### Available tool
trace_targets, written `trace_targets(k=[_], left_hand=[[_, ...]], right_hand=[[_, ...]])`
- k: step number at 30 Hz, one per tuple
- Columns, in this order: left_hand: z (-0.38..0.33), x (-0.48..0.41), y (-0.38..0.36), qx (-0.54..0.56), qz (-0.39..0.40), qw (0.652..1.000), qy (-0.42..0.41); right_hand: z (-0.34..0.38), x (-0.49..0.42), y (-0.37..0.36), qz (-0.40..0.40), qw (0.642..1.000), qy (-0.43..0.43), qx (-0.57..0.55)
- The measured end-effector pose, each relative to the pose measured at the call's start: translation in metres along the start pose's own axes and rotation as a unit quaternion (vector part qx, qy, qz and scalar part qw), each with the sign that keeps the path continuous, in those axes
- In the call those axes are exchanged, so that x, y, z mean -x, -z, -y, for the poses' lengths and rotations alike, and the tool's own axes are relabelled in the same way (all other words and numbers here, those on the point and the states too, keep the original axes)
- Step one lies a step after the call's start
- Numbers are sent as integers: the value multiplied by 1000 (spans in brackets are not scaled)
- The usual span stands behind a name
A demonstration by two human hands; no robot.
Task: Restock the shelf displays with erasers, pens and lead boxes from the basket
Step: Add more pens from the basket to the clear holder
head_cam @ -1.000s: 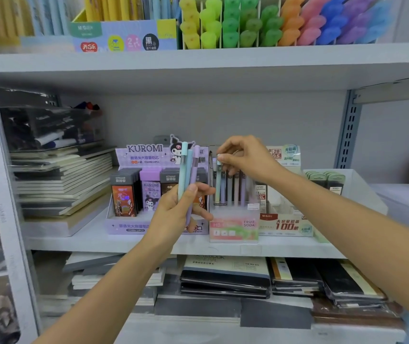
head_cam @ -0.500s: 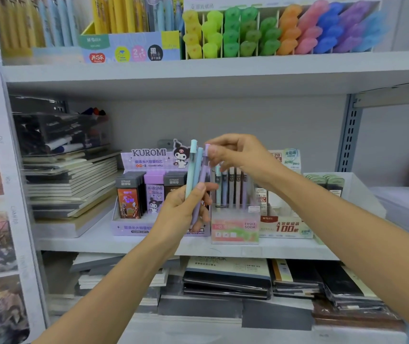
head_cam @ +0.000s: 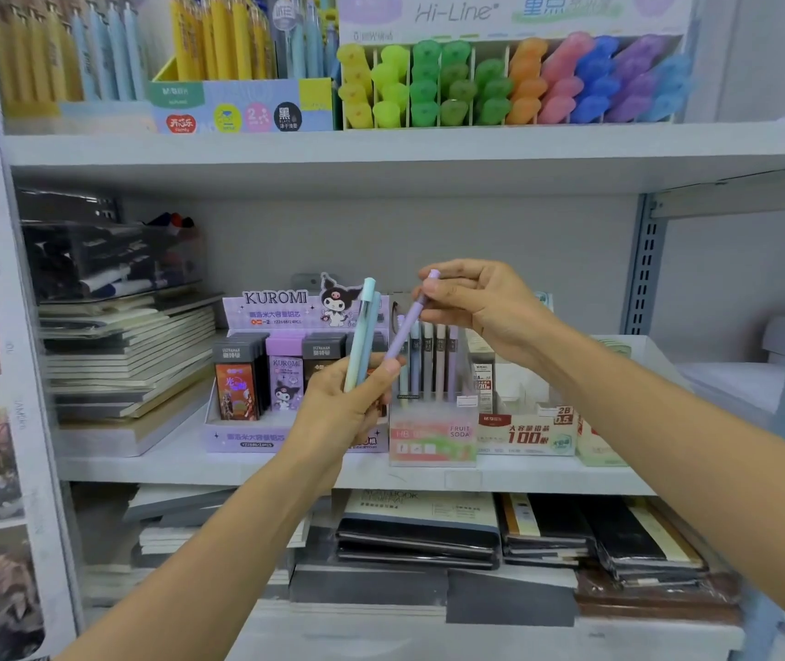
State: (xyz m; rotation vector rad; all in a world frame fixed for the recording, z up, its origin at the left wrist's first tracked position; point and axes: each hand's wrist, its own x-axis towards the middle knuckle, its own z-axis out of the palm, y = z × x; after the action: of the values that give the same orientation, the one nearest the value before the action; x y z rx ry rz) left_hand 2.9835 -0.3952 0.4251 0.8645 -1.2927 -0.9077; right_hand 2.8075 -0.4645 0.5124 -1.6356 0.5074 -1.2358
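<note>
A: Two pens (head_cam: 361, 336), where?
B: Gripped upright in the left hand (head_cam: 340, 412). The right hand (head_cam: 481, 302) pinches the top of the purple pen (head_cam: 407, 324), tilted, before the display (head_cam: 431, 436)

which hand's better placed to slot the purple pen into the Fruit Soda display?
Right. The right hand pinches the purple pen by its top end and sits just above the Fruit Soda display. The left hand is busy gripping the mint and blue pens, left of the display.
</note>
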Motion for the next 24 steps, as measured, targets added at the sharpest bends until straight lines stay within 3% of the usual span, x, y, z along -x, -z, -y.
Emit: trace_targets(k=[7,12,19,24], left_hand=[[2,-1,8,-4,-21,1000,11],[9,-2,9,-24,24,999,6],[18,-6,11,11,62,998,23],[21,-6,13,9,91,996,5]], right_hand=[[10,-14,25,-89,986,72,122],[-20,-18,14,-68,955,66,280],[-42,-18,12,-21,936,61,345],[-45,-24,8,-47,939,71,332]])
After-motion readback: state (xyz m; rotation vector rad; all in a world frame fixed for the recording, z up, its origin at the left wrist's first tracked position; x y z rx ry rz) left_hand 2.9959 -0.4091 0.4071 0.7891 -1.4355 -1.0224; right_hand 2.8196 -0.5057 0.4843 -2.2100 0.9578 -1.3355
